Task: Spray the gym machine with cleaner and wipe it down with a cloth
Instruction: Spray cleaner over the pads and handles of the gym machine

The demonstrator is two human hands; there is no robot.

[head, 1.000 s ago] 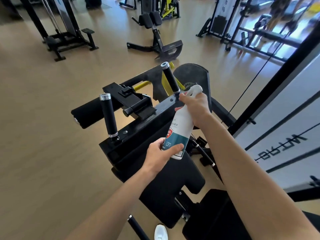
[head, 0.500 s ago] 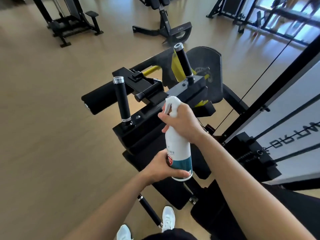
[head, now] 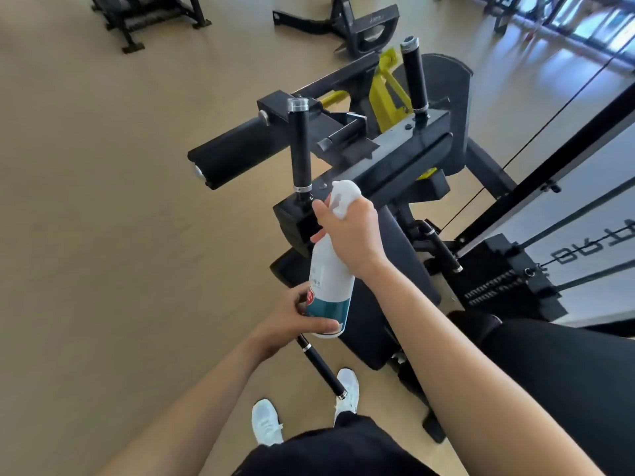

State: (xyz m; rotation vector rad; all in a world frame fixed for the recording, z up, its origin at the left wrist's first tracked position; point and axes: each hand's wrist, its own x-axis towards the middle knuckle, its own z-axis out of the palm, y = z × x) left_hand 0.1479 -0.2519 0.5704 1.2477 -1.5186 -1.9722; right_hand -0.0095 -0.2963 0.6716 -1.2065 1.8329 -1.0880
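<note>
A white spray bottle [head: 329,280] with a teal band stands nearly upright in front of me. My right hand [head: 350,231] grips its neck and white trigger head, whose nozzle points at the black gym machine [head: 388,156]. My left hand [head: 292,324] holds the bottle's base from the left and below. The machine has two upright black handles, one [head: 299,149] just left of the nozzle and one [head: 414,77] farther back, a padded roller [head: 237,152] and a black chest pad [head: 405,269]. No cloth is in view.
A weight stack [head: 498,280] and slanted black frame posts stand to the right. Other machines [head: 347,22] stand on the tan floor at the back. A low black handle [head: 321,367] juts out near my white shoes [head: 266,420]. Open floor lies to the left.
The bottle has come down and leftward from the far handle toward the near handle, turning more upright. My view has tilted down, so my shoes and the weight stack now show.
</note>
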